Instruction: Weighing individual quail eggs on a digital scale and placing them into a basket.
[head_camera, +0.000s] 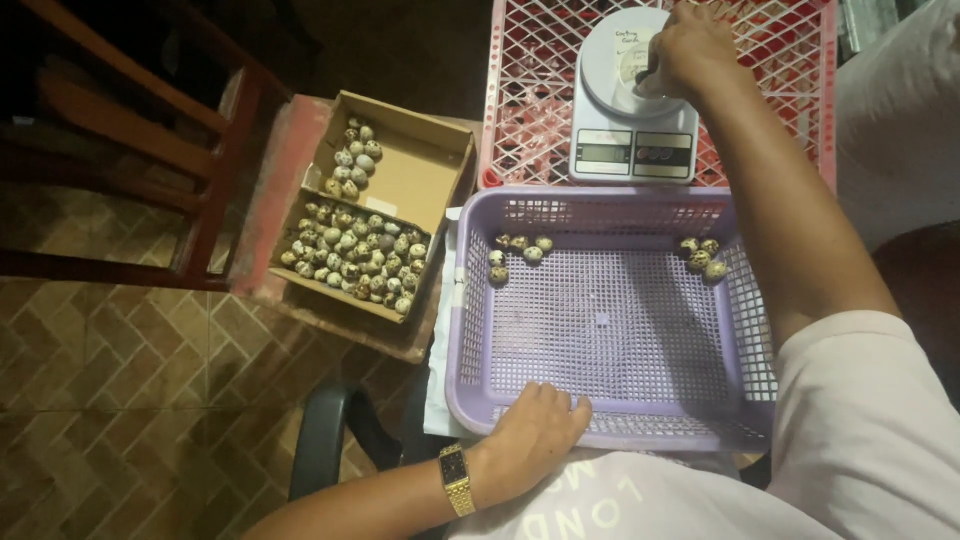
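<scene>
My right hand (690, 50) reaches out over the round plate of a white kitchen scale (630, 135), fingers closed on a small dark speckled egg. My left hand (535, 430), a gold watch on its wrist, rests on the near rim of a purple plastic basket (600, 345). Inside the basket lie two small groups of speckled quail eggs: one at the far left (518, 255), one at the far right (702, 255).
The scale stands on a red plastic crate (780, 90). A cardboard box (420, 170) at the left holds many speckled eggs in two compartments. A wooden chair (150, 150) stands further left on a brick-pattern floor. A black chair arm (325, 440) is below.
</scene>
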